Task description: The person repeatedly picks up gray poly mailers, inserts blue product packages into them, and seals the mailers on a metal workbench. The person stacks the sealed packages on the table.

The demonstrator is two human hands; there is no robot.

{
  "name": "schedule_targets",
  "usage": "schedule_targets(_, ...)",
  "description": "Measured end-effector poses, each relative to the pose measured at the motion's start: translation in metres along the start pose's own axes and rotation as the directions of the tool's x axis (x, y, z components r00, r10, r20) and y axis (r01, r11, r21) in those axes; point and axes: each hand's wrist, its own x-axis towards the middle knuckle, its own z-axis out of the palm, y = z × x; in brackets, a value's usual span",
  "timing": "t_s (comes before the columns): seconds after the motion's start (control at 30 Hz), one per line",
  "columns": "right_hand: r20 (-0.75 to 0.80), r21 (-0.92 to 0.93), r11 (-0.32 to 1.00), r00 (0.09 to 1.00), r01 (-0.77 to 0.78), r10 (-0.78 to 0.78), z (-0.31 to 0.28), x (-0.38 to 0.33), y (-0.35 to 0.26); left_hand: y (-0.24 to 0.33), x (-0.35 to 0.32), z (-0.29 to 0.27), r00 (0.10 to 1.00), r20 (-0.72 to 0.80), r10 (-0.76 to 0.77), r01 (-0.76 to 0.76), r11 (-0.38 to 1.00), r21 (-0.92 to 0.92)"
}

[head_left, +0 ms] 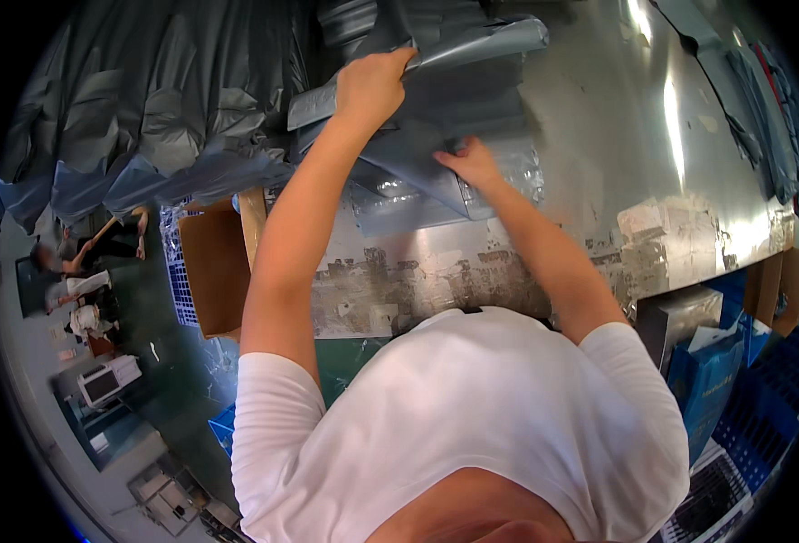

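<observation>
Grey bag (485, 47) in left hand (372, 88); contents hidden

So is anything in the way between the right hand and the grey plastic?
Nothing visible is in the way: the right hand is right at the grey plastic on the metal table. The left hand holds grey plastic farther up, not in between.

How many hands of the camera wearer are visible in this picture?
2. The left hand grips grey plastic farther out; the right hand is nearer the white shirt, over grey plastic. Some fingertips are hidden.
</observation>
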Motion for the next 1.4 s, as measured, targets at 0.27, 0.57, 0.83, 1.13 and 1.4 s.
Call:
schedule_targets(0.27,0.506,-0.195,0.585,0.591,0.788,-0.628,0.070,-0.061,-0.012,0.008,0.015,-0.009,0.992,0.076,0.098,-0.101,0.994,0.037)
schedule_targets(0.57,0.696,0.196,0.861,0.552,0.469,-0.459,-0.058,-0.092,-0.093,0.054,-0.189,0.113,0.957,0.239,0.163,-0.168,0.986,0.004)
schedule_targets(0.83,-0.432,-0.251,0.848,0.731,0.466,-0.529,-0.045,0.127,-0.035,0.006,-0.040,0.081,0.955,0.248,-0.160,0.210,0.959,-0.191)
schedule_targets(1.13,-0.210,-0.455,0.884,0.953,0.102,-0.218,-0.023,0.257,-0.066,-0.050,-0.080,0.158,0.940,0.063,-0.336,0.334,0.942,0.032)
schedule_targets(1.4,-0.372,-0.664,0.707,0.714,0.242,-0.594,-0.060,0.245,-0.067,-0.078,-0.045,0.172,0.946,0.096,-0.311,0.296,0.945,0.140)
